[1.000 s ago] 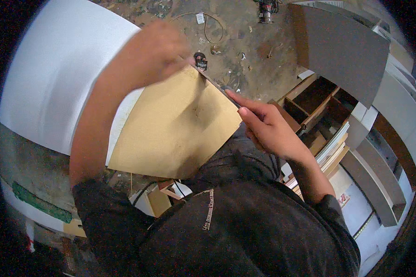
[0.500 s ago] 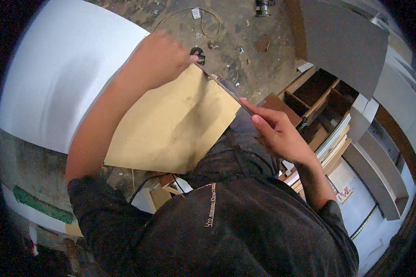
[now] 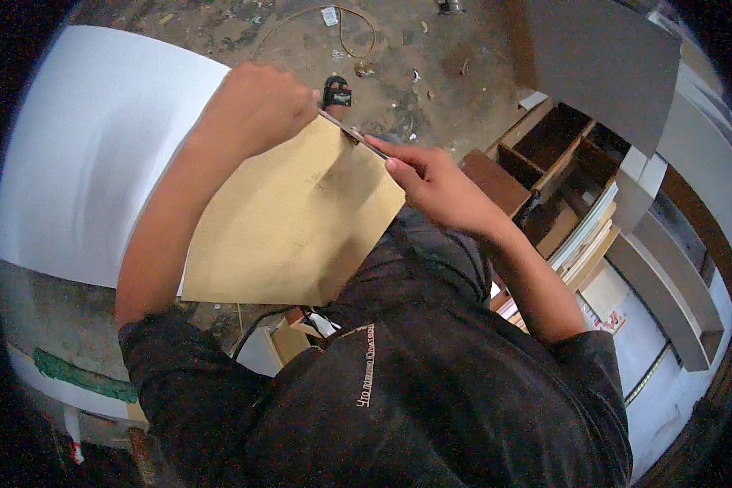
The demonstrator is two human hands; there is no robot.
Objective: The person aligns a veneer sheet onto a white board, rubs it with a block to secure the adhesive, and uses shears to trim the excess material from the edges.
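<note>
A yellow board (image 3: pixel 276 228) with smudges and shadows on its face lies tilted in front of my body. My left hand (image 3: pixel 264 106) is closed at its far corner, with the fingertips curled down and mostly hidden. In my right hand (image 3: pixel 435 183) a thin, dark, flat strip-like tool (image 3: pixel 372 148) is pinched between thumb and fingers. It lies along the board's far right edge, close to my left fingers. What kind of tool it is cannot be made out.
A large white panel (image 3: pixel 98 163) stands left of my forearm. On the right are a wooden compartment unit (image 3: pixel 549 142), stacked boards (image 3: pixel 586 248) and a grey panel (image 3: pixel 606 69). A cord (image 3: pixel 346 41) and scraps litter the floor. A sandalled foot (image 3: pixel 336 93) shows beyond the board.
My right hand has slid up and left along the board's edge with the dark tool, nearer to my left hand. My left hand keeps its place at the corner; the view has shifted slightly.
</note>
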